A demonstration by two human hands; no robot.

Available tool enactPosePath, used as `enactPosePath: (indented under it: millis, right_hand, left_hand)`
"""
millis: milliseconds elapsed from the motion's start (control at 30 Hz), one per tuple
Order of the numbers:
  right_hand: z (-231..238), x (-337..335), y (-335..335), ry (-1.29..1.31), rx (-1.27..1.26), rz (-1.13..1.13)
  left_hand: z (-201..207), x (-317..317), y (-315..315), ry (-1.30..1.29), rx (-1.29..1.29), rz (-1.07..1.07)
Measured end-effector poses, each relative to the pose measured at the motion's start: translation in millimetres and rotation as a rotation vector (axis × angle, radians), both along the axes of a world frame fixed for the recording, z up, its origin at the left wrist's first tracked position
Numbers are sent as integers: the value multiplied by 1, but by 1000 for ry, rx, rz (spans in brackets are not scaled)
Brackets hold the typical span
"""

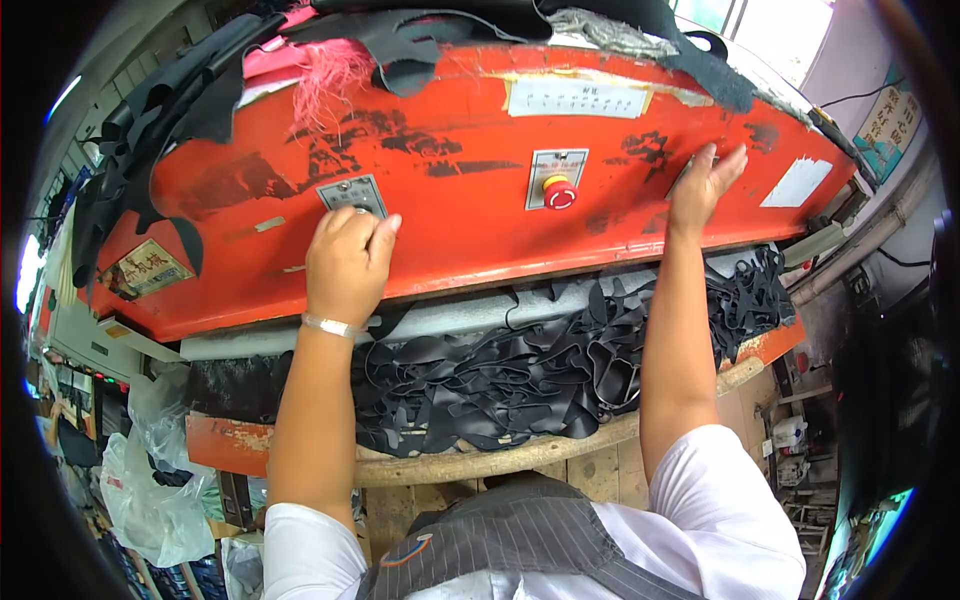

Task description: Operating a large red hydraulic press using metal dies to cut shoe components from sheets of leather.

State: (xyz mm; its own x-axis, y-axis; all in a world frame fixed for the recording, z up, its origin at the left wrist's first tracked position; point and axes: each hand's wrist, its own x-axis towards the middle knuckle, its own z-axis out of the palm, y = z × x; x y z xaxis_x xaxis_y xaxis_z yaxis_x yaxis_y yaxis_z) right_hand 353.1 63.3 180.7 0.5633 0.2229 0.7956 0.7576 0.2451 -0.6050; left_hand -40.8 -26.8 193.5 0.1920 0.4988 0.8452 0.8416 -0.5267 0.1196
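The 2 things at your hands are the left metal plate (350, 187) and the right metal plate (682, 179), both set on the front of the red machine (450, 225). Treat each plate as stiff and fixed: it should not lift or flex. Apply light finger pressure at its middle only; avoid the thin edges, which offer no hold. The painted front is likely hard and smooth, and a greasy palm could slip on it.

Your left hand (347, 258) covers the lower part of its plate, fingers curled and thumb raised; whether the fingers close on a control is hidden. Your right hand (702, 190) has its fingers extended and spread, gripping nothing; contact with the plate cannot be confirmed.

Between your hands sits 1 red stop button (560, 193) with a yellow ring, untouched. Below the front, black scraps (480, 390) lie heaped behind a wooden rail (500, 462); expect these to be light, soft and easily tangled. Above, black sheets (460, 25) and pink threads (330, 85) drape over the top edge.
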Motion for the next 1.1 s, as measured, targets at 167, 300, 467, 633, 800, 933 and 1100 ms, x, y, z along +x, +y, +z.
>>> enactPosePath:
  millis: [167,300,467,633,800,933,1100]
  right_hand:
    - [-95,-30,-117,-265,-230,485]
    - [-137,-91,-207,-757,-687,1124]
    - [-159,-151,-268,-865,-874,960]
    - [-152,-155,-254,-821,-892,900]
    - [-146,-151,-249,-799,-943,941]
    - [-111,-131,-225,-752,-1255,1361]
    - [-97,-101,-107,-604,-912,908]
  left_hand:
    - [-87,-6,-97,-99,-588,-185]
    - [-144,-17,-182,-135,-927,-147]
    - [-176,-6,-204,-100,-752,-36]
    - [-173,2,-183,-101,-634,88]
    - [-155,-9,-168,-9,-941,2]
    - [-111,-31,-145,-49,-1138,-204]
    - [-99,-38,-9,-364,-786,-172]
